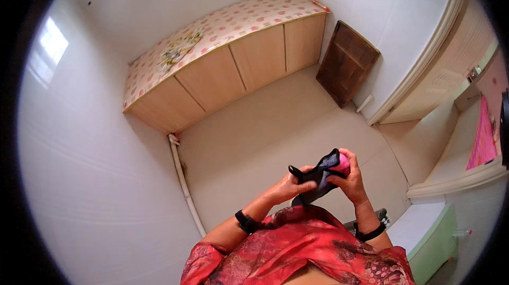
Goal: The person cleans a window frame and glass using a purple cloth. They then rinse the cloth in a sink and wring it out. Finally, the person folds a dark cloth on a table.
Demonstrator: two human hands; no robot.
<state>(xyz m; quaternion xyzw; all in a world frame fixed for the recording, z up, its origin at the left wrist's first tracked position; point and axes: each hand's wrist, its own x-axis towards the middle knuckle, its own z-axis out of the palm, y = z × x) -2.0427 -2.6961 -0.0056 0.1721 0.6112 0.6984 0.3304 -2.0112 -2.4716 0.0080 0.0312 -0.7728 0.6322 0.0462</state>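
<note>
A dark cloth item (316,193) with black edging, grey-blue patches and a small black loop is held in front of my body; its exact kind cannot be told. My left hand (292,185) grips it near the loop, thumb across the dark fabric. On the other side, my right hand (353,179) holds its wavy-edged end. Between that edge and my right fingers shows a bright pink thing (343,164), partly covered by the cloth and the hand. Whether the pink thing is separate or part of the item is unclear.
A low wooden cabinet (222,74) with a patterned cover and a crumpled cloth (181,50) stands by the far wall. A brown wooden board (348,62) leans at right, near a doorway (417,58). A pipe (185,183) runs along the left wall; a green-sided unit (435,241) is lower right.
</note>
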